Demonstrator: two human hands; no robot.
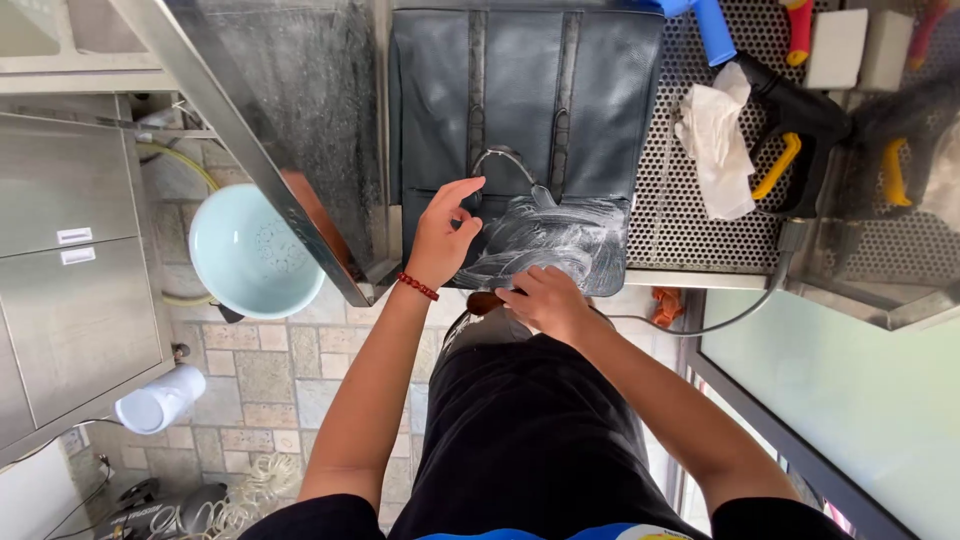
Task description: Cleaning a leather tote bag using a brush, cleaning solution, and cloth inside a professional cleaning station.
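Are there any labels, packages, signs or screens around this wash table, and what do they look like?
Upper label: small white rectangle on the grey metal cabinet at left.
Lower label: same white rectangle, just below the first.
Bottle: white, lying on the tiled floor beneath the cabinet; no label visible.
No signs or screens in view.

The bag [525, 110] lies on the perforated table [680, 220], cloth [718, 140] to its right (bowl [245, 250] left, lower down).

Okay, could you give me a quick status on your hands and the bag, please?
Left hand resting on bag. Right hand gripping brush at soapy pocket. Nothing in the way.
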